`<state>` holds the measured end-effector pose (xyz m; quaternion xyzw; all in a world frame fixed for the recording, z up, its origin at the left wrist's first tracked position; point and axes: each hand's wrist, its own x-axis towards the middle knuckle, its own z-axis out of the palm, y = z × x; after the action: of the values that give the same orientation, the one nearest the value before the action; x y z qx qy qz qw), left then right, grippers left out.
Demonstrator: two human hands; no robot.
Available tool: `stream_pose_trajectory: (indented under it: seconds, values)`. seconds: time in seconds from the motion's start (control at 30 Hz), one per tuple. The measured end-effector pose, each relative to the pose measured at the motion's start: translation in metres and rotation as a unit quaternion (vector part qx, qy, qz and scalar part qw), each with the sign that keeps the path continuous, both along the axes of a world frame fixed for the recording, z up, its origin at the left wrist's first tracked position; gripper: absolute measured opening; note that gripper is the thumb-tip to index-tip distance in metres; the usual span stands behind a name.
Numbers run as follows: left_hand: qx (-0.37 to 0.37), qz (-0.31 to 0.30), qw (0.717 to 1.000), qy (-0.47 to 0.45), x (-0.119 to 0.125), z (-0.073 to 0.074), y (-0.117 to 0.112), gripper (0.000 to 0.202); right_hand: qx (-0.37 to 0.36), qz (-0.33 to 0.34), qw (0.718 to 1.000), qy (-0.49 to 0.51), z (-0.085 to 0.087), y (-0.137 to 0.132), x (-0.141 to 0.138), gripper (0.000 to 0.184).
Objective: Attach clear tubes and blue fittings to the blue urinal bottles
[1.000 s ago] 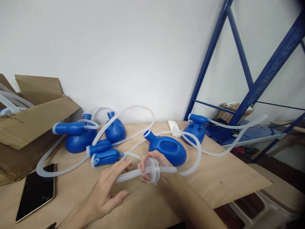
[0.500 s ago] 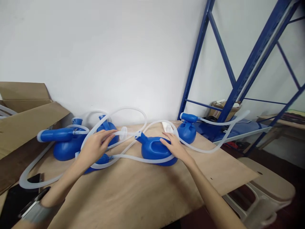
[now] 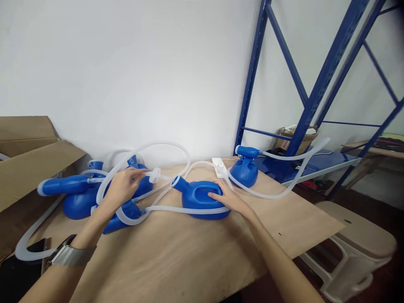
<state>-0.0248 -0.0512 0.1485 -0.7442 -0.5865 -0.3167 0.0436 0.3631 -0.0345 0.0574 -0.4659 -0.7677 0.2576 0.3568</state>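
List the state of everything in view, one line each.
Translucent plastic tube end: held up, outside the jug spout.
Flat blue plastic jug: lying down, spout uncapped.
Left hand: fingers pinched on the tube end.
Right hand: resting open on the jug.
Brown cardboard box: flaps open.
Round blue plastic bottle: upright, tube attached.
Beige plastic stool: upright.

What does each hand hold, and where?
The left hand pinches the clear tube just behind its flanged end; the right hand only rests on the blue bottle.
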Motion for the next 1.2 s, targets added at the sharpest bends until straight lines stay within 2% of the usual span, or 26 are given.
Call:
stream_pose_trajectory:
  seconds: [0.13, 0.23, 0.33, 0.4, 0.53, 0.67, 0.8, 0.93, 1.0, 1.1, 1.2]
  values:
    - [-0.002, -0.102, 0.995, -0.020, 0.025, -0.012, -0.002, 0.044, -0.089, 0.078, 0.993, 0.000, 0.012, -0.001, -0.001, 0.051]
    - [-0.041, -0.156, 0.985, -0.064, 0.037, -0.016, -0.004, 0.041, -0.106, 0.087, 0.990, 0.022, 0.014, -0.003, -0.005, 0.053]
    - [-0.149, -0.169, 0.967, -0.119, 0.029, -0.014, -0.009, 0.043, -0.091, 0.085, 0.992, 0.037, 0.011, -0.004, -0.008, 0.052]
    - [-0.182, -0.176, 0.959, -0.129, 0.021, -0.013, -0.011, 0.040, -0.084, 0.079, 0.993, 0.034, 0.009, -0.004, -0.009, 0.051]
    - [-0.168, -0.176, 0.966, -0.088, 0.025, -0.014, -0.012, 0.026, -0.076, 0.061, 0.995, 0.025, 0.008, -0.004, -0.009, 0.053]
    - [-0.145, -0.143, 0.978, -0.051, 0.043, -0.014, -0.007, 0.029, -0.073, 0.050, 0.996, 0.025, 0.009, -0.005, -0.009, 0.056]
    - [-0.193, -0.163, 0.961, -0.115, 0.045, -0.012, 0.002, 0.041, -0.081, 0.049, 0.995, 0.020, 0.007, -0.006, -0.010, 0.058]
    - [-0.271, -0.199, 0.921, -0.196, 0.036, -0.015, 0.014, 0.048, -0.079, 0.037, 0.996, 0.029, 0.004, -0.005, -0.010, 0.060]
    - [-0.292, -0.202, 0.909, -0.218, 0.033, -0.016, 0.019, 0.060, -0.070, 0.033, 0.996, 0.040, 0.003, -0.005, -0.010, 0.061]
    - [-0.308, -0.221, 0.907, -0.183, 0.032, -0.014, 0.021, 0.076, -0.066, 0.034, 0.996, 0.043, 0.004, -0.006, -0.011, 0.062]
    - [-0.287, -0.251, 0.914, -0.137, 0.034, -0.012, 0.016, 0.072, -0.060, 0.023, 0.997, 0.038, 0.003, -0.006, -0.011, 0.062]
